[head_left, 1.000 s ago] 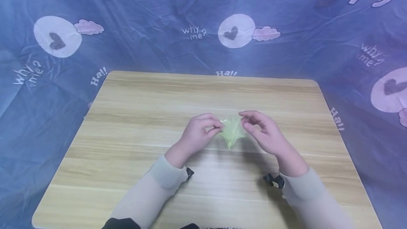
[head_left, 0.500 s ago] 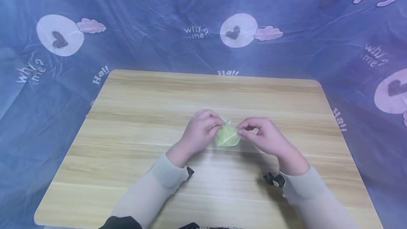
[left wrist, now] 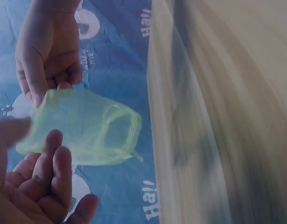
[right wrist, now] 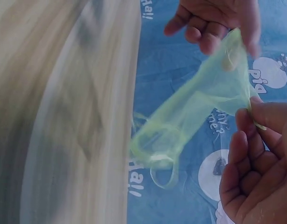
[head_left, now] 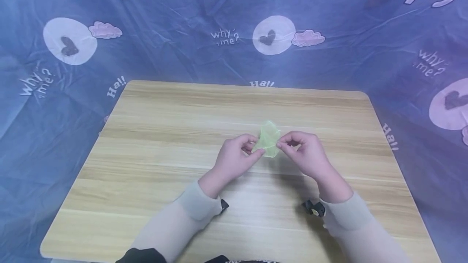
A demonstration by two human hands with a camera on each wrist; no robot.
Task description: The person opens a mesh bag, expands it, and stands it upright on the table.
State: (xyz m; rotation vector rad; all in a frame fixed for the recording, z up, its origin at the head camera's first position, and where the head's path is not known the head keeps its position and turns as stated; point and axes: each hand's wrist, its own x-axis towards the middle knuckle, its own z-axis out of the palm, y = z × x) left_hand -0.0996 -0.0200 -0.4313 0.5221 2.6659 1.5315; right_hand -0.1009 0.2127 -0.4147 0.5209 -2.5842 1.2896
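Between the two hands hangs a small, sheer pale-green bag (head_left: 269, 136) with a thin loop near one end. In the right wrist view the bag (right wrist: 199, 102) stretches down from the left hand to its looped end. My right hand (head_left: 307, 153) pinches an edge of it between thumb and index finger, the other fingers curled. The left hand (head_left: 235, 155) reaches in from the other side, thumb spread apart from the fingers. One left fingertip shows through the sheer fabric in the right wrist view; in the left wrist view the thumb is blurred.
A wood-grain table (head_left: 164, 133) lies beneath both hands. Behind and beside it hangs a blue printed cloth (head_left: 190, 39). Dark straps (head_left: 314, 207) sit at the sleeve cuffs.
The right hand came in and took the bag's edge. The bag has turned, its free part now pointing away from the body. The left thumb and fingers have spread from their pinch.
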